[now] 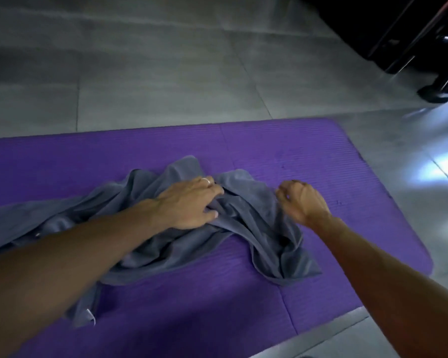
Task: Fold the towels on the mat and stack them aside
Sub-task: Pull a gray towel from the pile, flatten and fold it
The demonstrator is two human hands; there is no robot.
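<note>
Grey towel point(243, 223) lies crumpled mid-frame on the purple mat point(347, 156); left hand point(189, 202) presses it, fingers spread, right hand point(303, 200) curls at its edge, grasp unclear. Best spread it flat first.

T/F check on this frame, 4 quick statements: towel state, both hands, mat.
1. The grey towel lies crumpled on the purple mat. True.
2. The left hand hovers clear of the towel. False: it rests on the cloth, fingers in the folds.
3. The right hand has its fingers curled at the towel's right edge. True.
4. A folded stack sits on the mat. False: no folded towel is in view.
</note>
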